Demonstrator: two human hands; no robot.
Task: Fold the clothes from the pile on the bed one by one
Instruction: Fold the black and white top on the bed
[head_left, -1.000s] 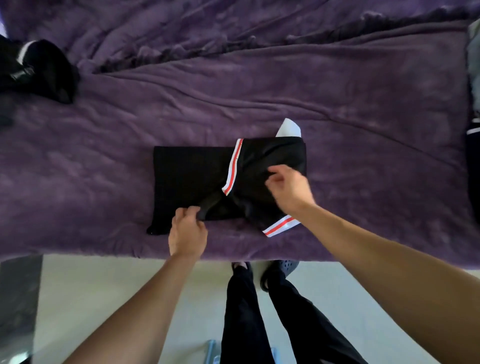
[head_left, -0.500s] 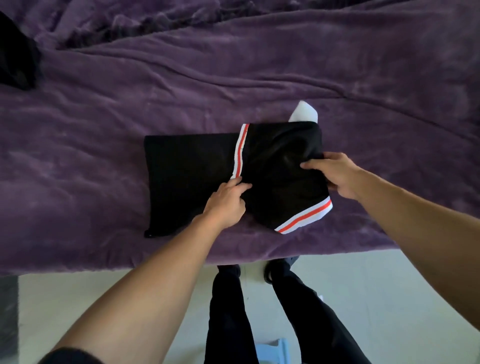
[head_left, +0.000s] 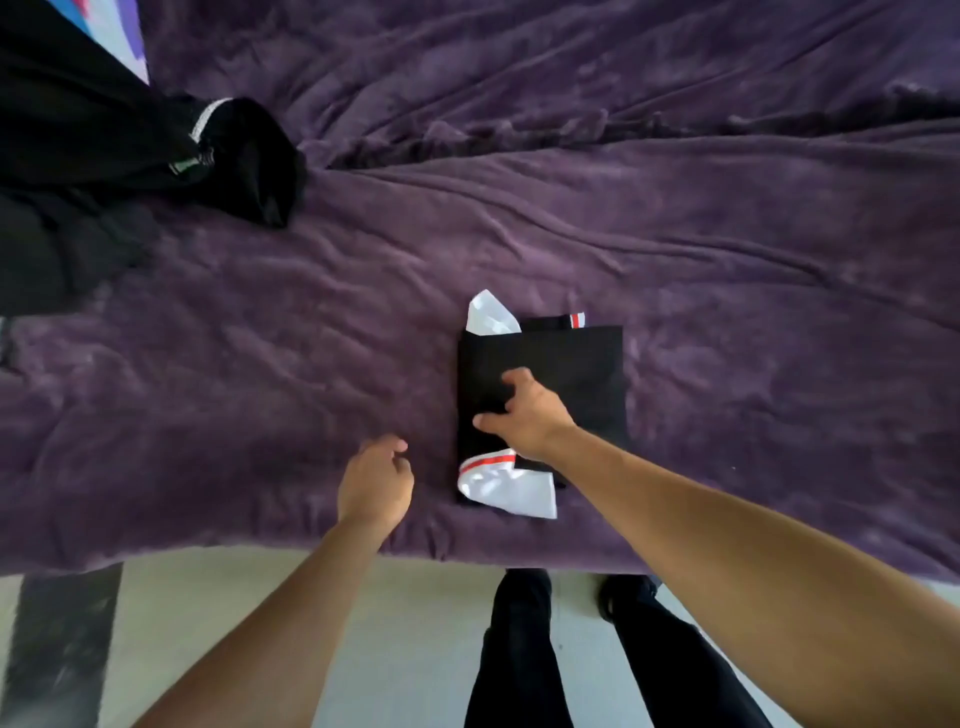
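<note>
A black garment (head_left: 571, 364) with white and red trim lies folded into a compact rectangle on the purple blanket (head_left: 727, 260), near the bed's front edge. White fabric sticks out at its far left corner and its near left corner. My right hand (head_left: 524, 415) rests on top of the garment's left half, fingertips pressing into the cloth. My left hand (head_left: 376, 480) hovers over the blanket just left of the garment, fingers loosely curled and holding nothing.
A heap of dark clothes (head_left: 104, 156) lies at the far left of the bed. The bed's front edge (head_left: 311, 556) runs across below my hands, with pale floor and my dark-trousered legs (head_left: 524, 649) beyond it.
The garment's left half has been folded over onto the right, making a smaller rectangle. My left hand let go and moved off to the left. My right hand moved onto the top.
</note>
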